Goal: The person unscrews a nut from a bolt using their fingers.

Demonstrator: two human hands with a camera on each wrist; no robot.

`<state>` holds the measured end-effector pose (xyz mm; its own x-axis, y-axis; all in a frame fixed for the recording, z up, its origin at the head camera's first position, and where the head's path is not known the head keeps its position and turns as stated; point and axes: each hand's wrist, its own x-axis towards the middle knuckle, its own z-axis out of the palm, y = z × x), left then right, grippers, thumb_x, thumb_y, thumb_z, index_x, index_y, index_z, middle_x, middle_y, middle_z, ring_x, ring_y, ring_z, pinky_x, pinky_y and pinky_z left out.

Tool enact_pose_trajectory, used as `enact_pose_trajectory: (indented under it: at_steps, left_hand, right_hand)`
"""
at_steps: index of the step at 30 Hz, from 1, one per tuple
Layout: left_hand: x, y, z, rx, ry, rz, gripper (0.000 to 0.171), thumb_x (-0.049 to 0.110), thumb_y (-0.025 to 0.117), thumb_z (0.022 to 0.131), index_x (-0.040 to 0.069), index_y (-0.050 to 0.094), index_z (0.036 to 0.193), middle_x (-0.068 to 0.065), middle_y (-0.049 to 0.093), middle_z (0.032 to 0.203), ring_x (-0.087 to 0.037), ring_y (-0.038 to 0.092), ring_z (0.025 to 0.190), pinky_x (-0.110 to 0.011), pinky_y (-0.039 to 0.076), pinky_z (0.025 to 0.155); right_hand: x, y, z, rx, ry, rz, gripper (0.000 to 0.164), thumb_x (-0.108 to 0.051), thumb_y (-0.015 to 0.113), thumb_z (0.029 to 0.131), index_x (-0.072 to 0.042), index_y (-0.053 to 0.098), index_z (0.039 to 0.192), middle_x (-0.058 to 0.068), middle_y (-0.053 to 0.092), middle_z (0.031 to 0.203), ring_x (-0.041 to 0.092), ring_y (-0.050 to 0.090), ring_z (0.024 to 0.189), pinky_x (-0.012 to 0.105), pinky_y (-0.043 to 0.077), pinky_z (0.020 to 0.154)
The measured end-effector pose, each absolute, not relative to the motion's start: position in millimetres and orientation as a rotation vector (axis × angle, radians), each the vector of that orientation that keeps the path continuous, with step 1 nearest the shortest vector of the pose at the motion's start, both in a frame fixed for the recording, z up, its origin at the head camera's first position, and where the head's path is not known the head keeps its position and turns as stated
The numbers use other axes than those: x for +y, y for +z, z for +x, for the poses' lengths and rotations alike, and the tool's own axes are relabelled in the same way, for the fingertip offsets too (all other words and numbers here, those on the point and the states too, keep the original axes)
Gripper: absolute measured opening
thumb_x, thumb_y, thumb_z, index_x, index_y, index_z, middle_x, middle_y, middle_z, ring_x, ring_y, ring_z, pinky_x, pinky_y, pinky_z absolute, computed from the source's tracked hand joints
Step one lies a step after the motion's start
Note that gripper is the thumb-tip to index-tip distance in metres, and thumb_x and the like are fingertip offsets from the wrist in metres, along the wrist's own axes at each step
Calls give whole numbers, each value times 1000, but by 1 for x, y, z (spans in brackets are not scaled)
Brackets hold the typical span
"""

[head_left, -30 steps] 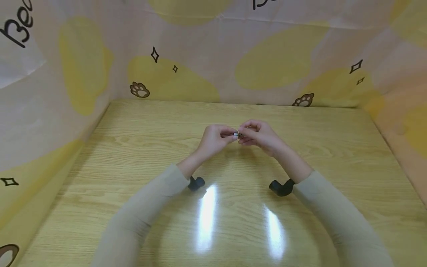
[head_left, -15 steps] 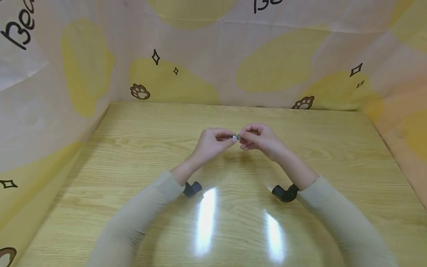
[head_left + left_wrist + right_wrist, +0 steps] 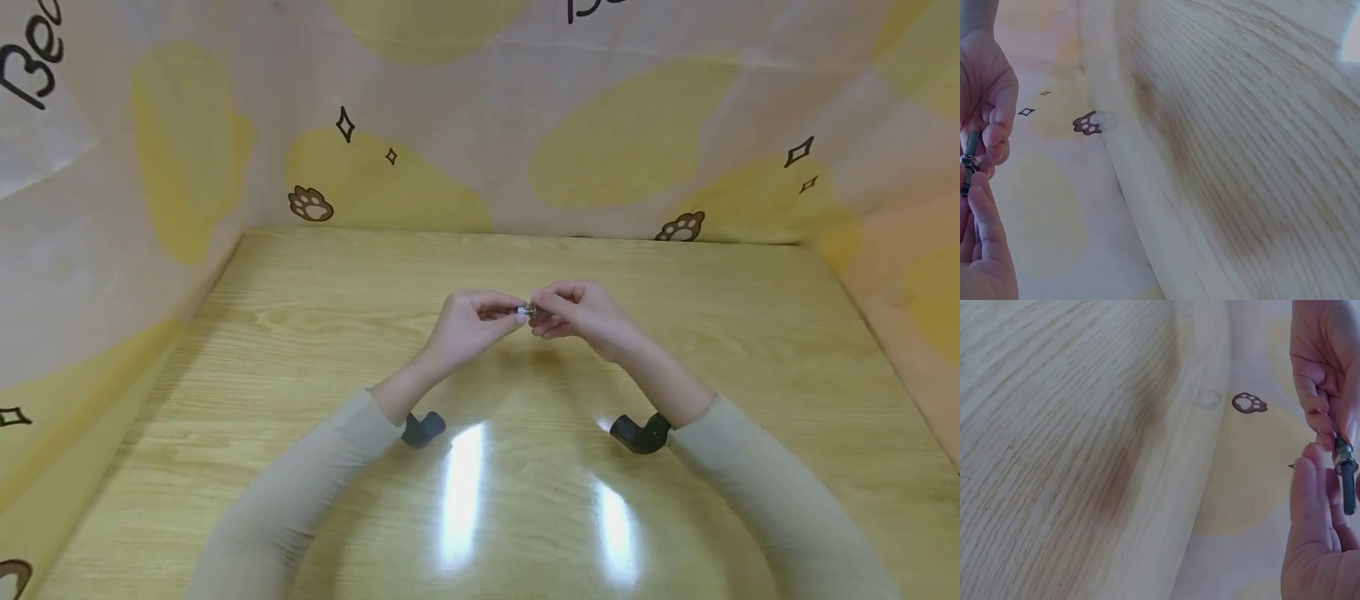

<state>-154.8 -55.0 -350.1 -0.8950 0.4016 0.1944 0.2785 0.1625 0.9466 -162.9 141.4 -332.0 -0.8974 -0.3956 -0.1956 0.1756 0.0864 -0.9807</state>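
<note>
Above the far middle of the table, both hands meet at a small metal bolt [image 3: 523, 311]. My left hand [image 3: 468, 325] pinches one end of it between thumb and fingers. At its middle sits a nut with a washer-like ring [image 3: 1347, 466], and the fingertips of my right hand [image 3: 581, 315] hold it there. The bare threaded shank [image 3: 972, 144] points into the right palm in the left wrist view. Fingers hide the bolt's other end. In the right wrist view, the lower hand is my right hand [image 3: 1316, 531].
Black curved wrist pieces [image 3: 423, 429] show beside both sleeve cuffs. The wood-grain table [image 3: 337, 275] carries two bright light reflections. A patterned cloth [image 3: 420, 100] with yellow patches and paw prints stands along its back and sides.
Both hands have shifted slightly left and nearer in the view, keeping the bolt between them. The right fingertips changed position a little around the nut.
</note>
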Motion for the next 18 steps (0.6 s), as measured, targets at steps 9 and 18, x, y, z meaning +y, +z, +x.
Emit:
enact_pose_trajectory:
  at_steps: [9,18]
  left_hand:
    - [-53,-346,-156,2320,1851,650,16,9,68,85,-1,70,98,-9,70,95,-17,66,81,-28,55,73]
    - [-54,-346,-153,2276,1859,589,18,10,68,85,-1,70,99,-10,69,97,-17,67,83,-29,55,75]
  right_hand:
    - [144,-326,-162,2002,-1908,-295,21,2,67,82,-2,59,101,7,62,100,21,61,94,32,52,84]
    - [140,-329,-159,1938,-1887,-281,7,-6,59,91,-1,58,96,5,64,82,15,64,71,35,55,77]
